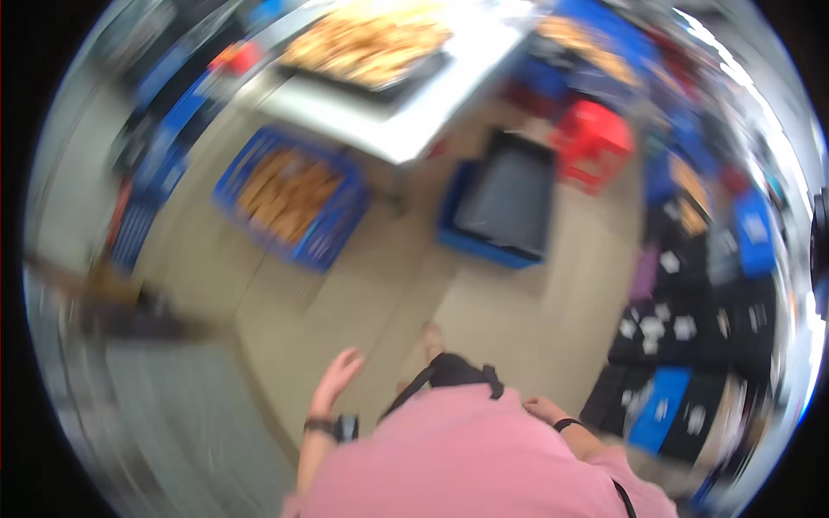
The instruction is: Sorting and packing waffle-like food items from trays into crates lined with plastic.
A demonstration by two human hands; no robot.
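Note:
My left hand (343, 369) hangs in the air over the floor at my left side, its fingers stretched out and nothing in them. A dark watch (347, 428) is on that wrist. Close to my right hip is my right hand (544, 409), low and partly blurred, with fingers loosely extended and no object visible in it. A black band (566, 424) circles the right wrist. Neither hand touches any of the containers. At my waist, between the hands, sits a black strapped item (462, 371) against my pink shirt.
A white table (371, 125) ahead bears a dark tray of golden-brown pieces (371, 43). On the floor are a blue crate (332, 250) of brown pieces, a black bin (509, 194) on a blue one, and a red crate (594, 142). Dark boxes (691, 328) line the right.

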